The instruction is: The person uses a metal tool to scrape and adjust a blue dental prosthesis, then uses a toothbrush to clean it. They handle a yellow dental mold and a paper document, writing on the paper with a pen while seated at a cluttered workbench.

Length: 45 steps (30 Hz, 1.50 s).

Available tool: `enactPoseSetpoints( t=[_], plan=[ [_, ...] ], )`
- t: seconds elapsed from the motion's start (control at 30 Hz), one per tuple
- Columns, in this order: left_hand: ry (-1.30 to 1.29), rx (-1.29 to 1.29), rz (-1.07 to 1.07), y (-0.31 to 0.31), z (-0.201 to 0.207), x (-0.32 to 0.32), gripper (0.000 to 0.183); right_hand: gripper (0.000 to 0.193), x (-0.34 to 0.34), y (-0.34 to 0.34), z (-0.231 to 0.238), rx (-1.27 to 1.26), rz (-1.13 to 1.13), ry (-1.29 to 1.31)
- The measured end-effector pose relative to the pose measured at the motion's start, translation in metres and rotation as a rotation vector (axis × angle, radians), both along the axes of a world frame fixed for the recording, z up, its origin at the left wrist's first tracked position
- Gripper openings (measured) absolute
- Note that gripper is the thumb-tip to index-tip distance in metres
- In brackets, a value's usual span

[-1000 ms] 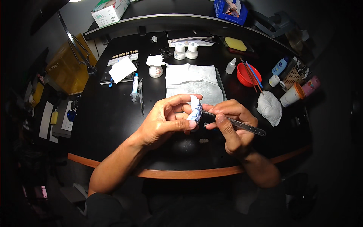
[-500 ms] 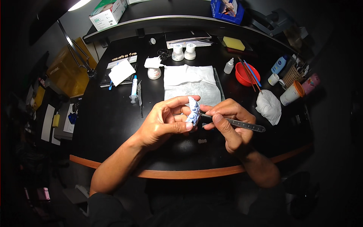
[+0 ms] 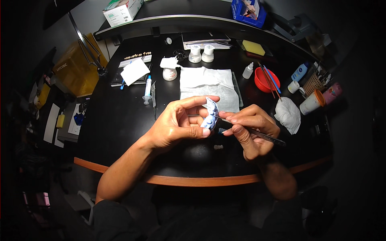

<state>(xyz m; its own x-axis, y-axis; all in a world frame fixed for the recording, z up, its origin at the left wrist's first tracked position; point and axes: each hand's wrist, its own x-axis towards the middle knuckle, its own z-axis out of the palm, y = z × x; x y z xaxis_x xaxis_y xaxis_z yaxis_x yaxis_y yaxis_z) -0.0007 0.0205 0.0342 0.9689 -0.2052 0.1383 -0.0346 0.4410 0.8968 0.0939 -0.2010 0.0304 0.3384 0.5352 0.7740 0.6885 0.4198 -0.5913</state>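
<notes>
Model (image 3: 210,119) ran near-to-far, pinched by left grip (image 3: 175,120); right grip (image 3: 256,123) pinched tool (image 3: 268,137) at model's right, tip perhaps touching.

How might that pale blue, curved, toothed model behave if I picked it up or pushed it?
The pale blue, curved, toothed model is probably stiff, showing no sag in the left hand. It seems light, gripped just by thumb and fingers. Its bumpy, arched shape suggests it might rock rather than roll.
</notes>
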Motion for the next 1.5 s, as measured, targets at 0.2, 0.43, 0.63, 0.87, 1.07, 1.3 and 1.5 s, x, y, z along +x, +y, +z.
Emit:
enactPoseSetpoints(
  t=[0.2, 0.43, 0.63, 0.87, 1.07, 1.3, 1.5],
  plan=[
    [-0.014, 0.042, -0.004, 0.0019, -0.0022, -0.0001, 0.081, 0.011, -0.0060, 0.0038, 0.0012, 0.030, -0.027, 0.090],
    [-0.003, 0.024, -0.011, 0.0013, 0.0034, -0.0007, 0.081, 0.010, -0.0062, 0.0043, 0.0015, 0.032, -0.038, 0.064],
    [-0.044, 0.048, 0.010, 0.0014, -0.0006, -0.0016, 0.081, 0.007, -0.0051, 0.0039, -0.0015, 0.023, -0.044, 0.114],
    [-0.062, 0.097, 0.031, -0.0005, -0.0001, -0.0019, 0.082, 0.003, -0.0043, 0.0014, 0.0020, -0.016, -0.040, 0.105],
    [-0.035, 0.083, 0.043, -0.0018, -0.0037, -0.0025, 0.083, 0.002, -0.0058, 0.0022, 0.0042, -0.002, -0.044, 0.208],
    [-0.060, 0.081, 0.051, -0.0049, -0.0020, -0.0011, 0.076, 0.004, -0.0069, 0.0000, 0.0007, 0.007, -0.023, 0.278],
    [-0.040, 0.024, 0.013, -0.0006, -0.0031, -0.0006, 0.073, 0.005, -0.0081, 0.0008, 0.0041, 0.026, 0.029, 0.296]
  ],
)
